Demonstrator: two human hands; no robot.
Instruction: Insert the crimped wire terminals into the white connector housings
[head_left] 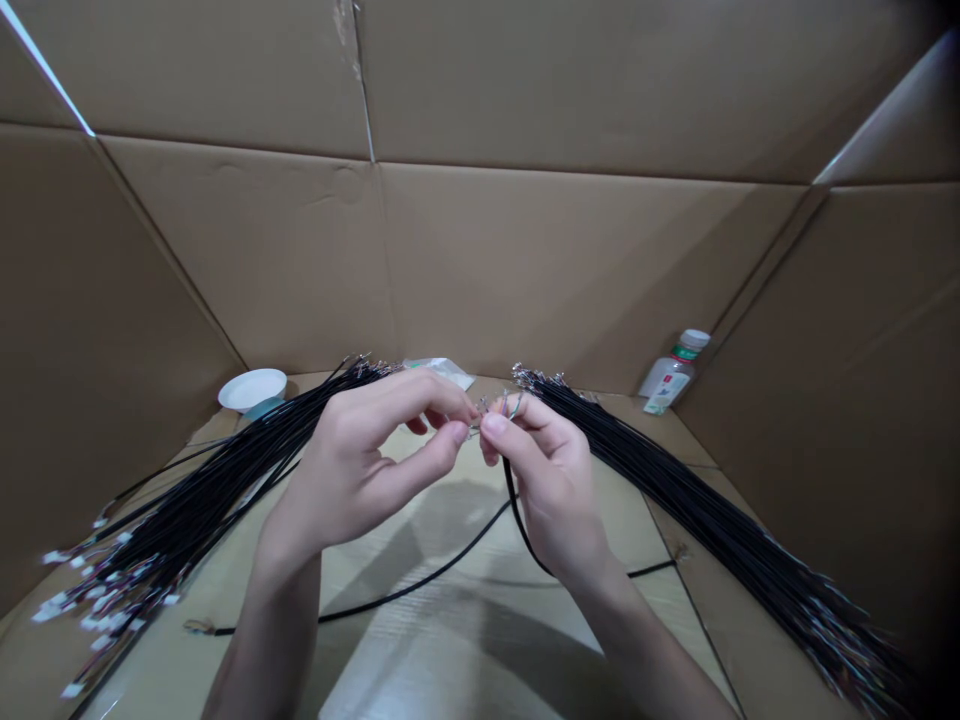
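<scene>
Between the thumb and fingers of my right hand is the end of a black cable, its thin coloured wires fanned out above the grip. My left hand comes in from the other side, thumb and forefinger pinched at the tips of these wires. The wire ends are too small and blurred to tell apart. Below the hands, a length of black cable curves over the table, with bare wires at its left end. Whether it joins the held cable is hidden behind my right hand.
A thick bundle of black cables with white connectors lies left; another bundle lies right. A white bowl, a clear plastic bag and a bottle stand along the back. Cardboard walls enclose the table.
</scene>
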